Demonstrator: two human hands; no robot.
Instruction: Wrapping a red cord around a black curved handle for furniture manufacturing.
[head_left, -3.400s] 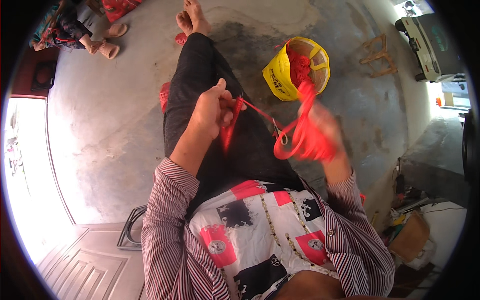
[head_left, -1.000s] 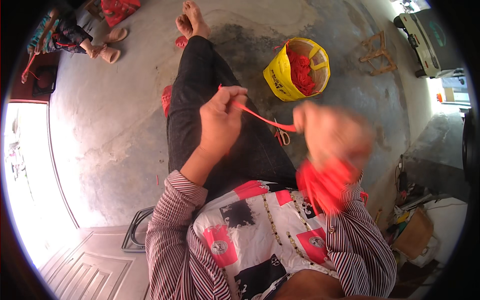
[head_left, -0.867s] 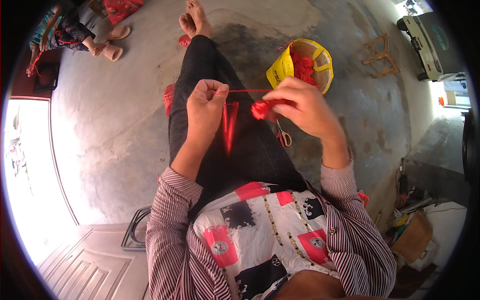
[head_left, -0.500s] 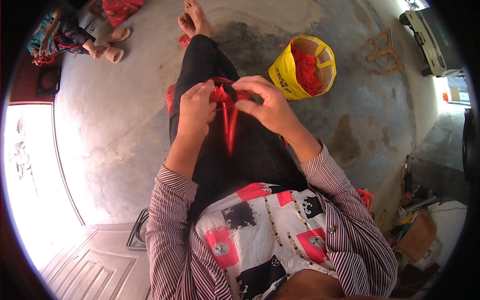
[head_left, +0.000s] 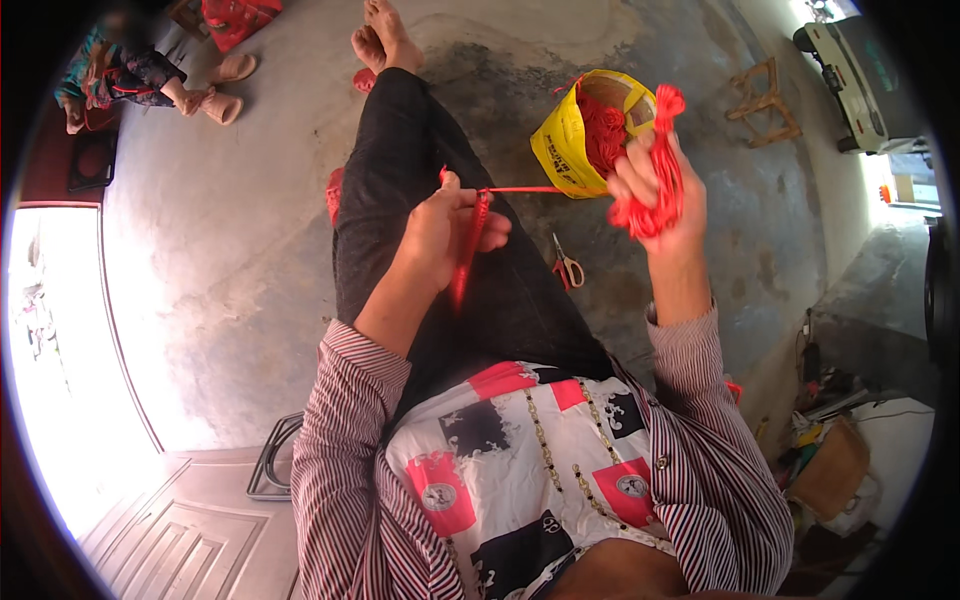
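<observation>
Over my lap, my left hand (head_left: 437,232) is closed on a red cord, and a shiny red strip (head_left: 467,262) hangs down beside its fingers. From there a taut red strand (head_left: 525,189) stretches across to my right hand (head_left: 682,222), raised at the right near the yellow bag. My right fingers are wrapped round a looped bundle of red cord (head_left: 662,185), whose upper end sticks up above the fist. Just beyond that hand stands the yellow bag (head_left: 556,150), holding a tangled heap of red cord (head_left: 602,135). How the cord is fastened at my left fingers cannot be made out.
Scissors (head_left: 570,268) lie on the concrete floor right of my leg. A small wooden stool (head_left: 765,103) and a vehicle (head_left: 850,85) are at the far right. Another person (head_left: 120,75) sits at the upper left, near pink slippers (head_left: 222,105) and a red bag (head_left: 238,20).
My hands have moved apart: the right went out to the right with the cord bundle, drawing the strand taut. My left hand turned and came slightly nearer. The scissors have come into view.
</observation>
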